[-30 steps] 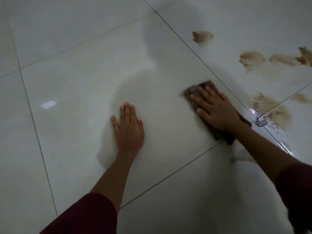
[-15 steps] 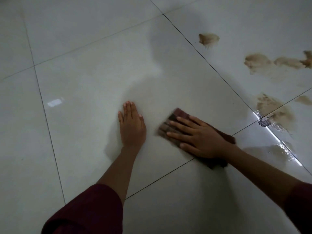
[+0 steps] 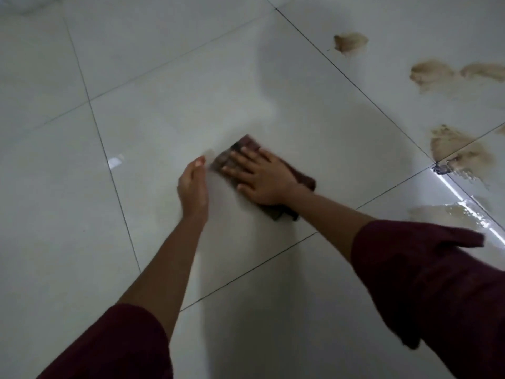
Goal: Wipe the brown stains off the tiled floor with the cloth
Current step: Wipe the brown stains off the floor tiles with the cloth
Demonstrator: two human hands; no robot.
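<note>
My right hand (image 3: 262, 176) lies flat, fingers spread, pressing a dark brown-maroon cloth (image 3: 245, 143) onto a pale floor tile (image 3: 164, 110). The cloth shows beyond the fingertips and under the wrist. My left hand (image 3: 192, 187) is just left of the cloth, turned on its edge and blurred, with nothing in it. Brown stains sit to the right: one far stain (image 3: 349, 42), a pair of smears (image 3: 429, 73) near the right edge, and a larger patch (image 3: 459, 149) across a grout line.
A wet, shiny puddle (image 3: 451, 212) spreads on the tile at the right, beside my right sleeve (image 3: 426, 274). Dark grout lines (image 3: 114, 187) cross the glossy floor. A light glare (image 3: 114, 161) shows left of my hands.
My right hand slid the cloth leftward, away from the stains, until it is next to my left hand. My left hand went from lying flat on the tile to raised on its edge.
</note>
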